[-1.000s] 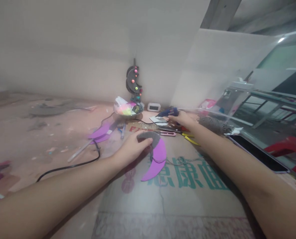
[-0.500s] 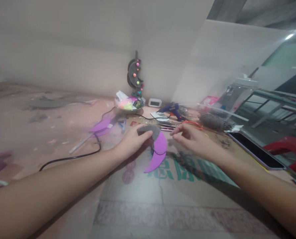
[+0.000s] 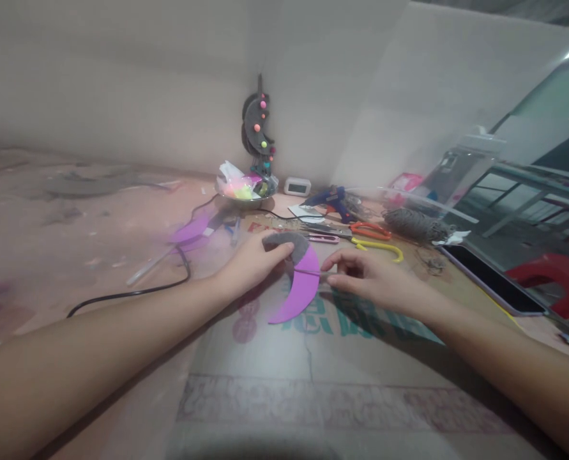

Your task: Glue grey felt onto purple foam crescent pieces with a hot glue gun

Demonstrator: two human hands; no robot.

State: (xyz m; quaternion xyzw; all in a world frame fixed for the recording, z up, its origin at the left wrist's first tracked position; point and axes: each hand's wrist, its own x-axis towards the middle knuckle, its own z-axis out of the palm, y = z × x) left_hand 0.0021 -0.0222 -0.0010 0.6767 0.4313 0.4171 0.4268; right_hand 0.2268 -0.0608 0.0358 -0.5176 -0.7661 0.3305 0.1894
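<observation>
My left hand (image 3: 260, 259) pinches the upper part of a purple crescent (image 3: 306, 284), thumb on its front. Grey yarn (image 3: 291, 244) covers that upper end, while the lower purple part is bare and points down to the left. A single grey strand (image 3: 308, 273) crosses the purple face toward the right edge. There my right hand (image 3: 356, 271) has thumb and forefinger closed on the strand, close beside the crescent. The fingers of the left hand behind the crescent are hidden.
Scissors with orange handles (image 3: 370, 230), yellow-handled scissors (image 3: 380, 247), a blue glue gun (image 3: 334, 201) and a grey yarn bundle (image 3: 416, 223) lie beyond my hands. Behind are a bowl (image 3: 248, 203), a small clock (image 3: 297, 186) and a decorated grey crescent (image 3: 255, 128). A phone (image 3: 495, 281) lies right.
My right hand has moved down and slightly left, close to the crescent's edge. The strand, earlier looped low over the purple part, now runs straight across it higher up.
</observation>
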